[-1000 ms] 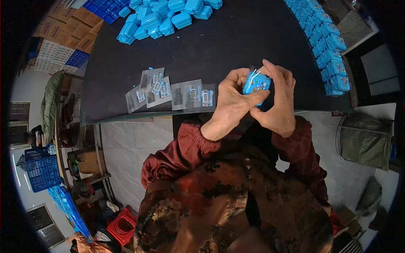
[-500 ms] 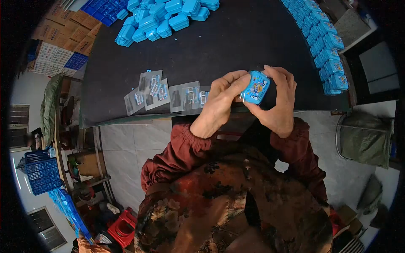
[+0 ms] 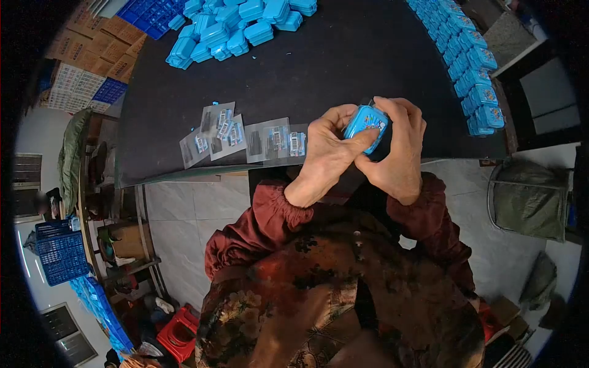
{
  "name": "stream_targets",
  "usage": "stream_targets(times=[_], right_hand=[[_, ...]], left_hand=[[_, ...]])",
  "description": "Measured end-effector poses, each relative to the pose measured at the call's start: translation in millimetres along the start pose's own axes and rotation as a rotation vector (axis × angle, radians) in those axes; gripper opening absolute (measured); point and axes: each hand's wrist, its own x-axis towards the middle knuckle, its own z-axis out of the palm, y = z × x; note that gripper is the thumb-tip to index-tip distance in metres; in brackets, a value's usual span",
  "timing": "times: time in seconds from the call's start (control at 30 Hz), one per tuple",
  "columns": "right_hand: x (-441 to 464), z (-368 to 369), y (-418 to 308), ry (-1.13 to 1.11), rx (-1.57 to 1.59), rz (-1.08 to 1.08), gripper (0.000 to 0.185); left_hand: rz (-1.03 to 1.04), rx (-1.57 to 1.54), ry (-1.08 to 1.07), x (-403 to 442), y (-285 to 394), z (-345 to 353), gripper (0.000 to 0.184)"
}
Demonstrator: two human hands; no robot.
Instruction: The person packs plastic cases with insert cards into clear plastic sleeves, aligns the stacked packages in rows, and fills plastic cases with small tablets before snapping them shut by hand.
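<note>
Gripping one blue case (image 3: 368, 118) above the near edge of the surface (image 3: 343, 67), right of centre, the left hand (image 3: 331, 147) is partly closed, its thumb laid across the printed lid. The right hand (image 3: 399, 144) curves around the opposite side, fingertips at the case's far end. Left of the hands, along the near edge, lie at least five clear sheets (image 3: 265, 135), partly overlapping, bearing barcode labels (image 3: 275, 138). Near the left edge, farther back: one pile of cases (image 3: 213, 34), more than fifteen visible. Along the right edge: stacked printed cases (image 3: 492, 116), too crowded to count. Lettering on lids and labels is too small to read.
</note>
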Motion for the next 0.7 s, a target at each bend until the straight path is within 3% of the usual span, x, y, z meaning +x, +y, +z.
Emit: stream_targets(times=[0.27, 0.37, 0.57, 0.7], right_hand=[[-4.8, -1.4, 11.1, 0.06, 0.011, 0.01, 0.074], [-8.8, 1.4, 19.0, 0.069, -0.062, -0.115, 0.071], [-3.4, -28.9, 24.6, 0.109, -0.036, -0.035, 0.063], [21.2, -78.1, 65.9, 0.326, -0.167, 0.131, 0.052]], left_hand=[[-0.105, -0.158, -0.006, 6.1, -0.6, 1.6, 0.041], [-0.106, -0.19, -0.01, 4.3, -1.0, 3.0, 0.041], [-0.188, -0.274, -0.157, 12.2, -1.1, 10.1, 0.045], [-0.176, -0.207, -0.198, 15.1, -1.3, 3.0, 0.038]])
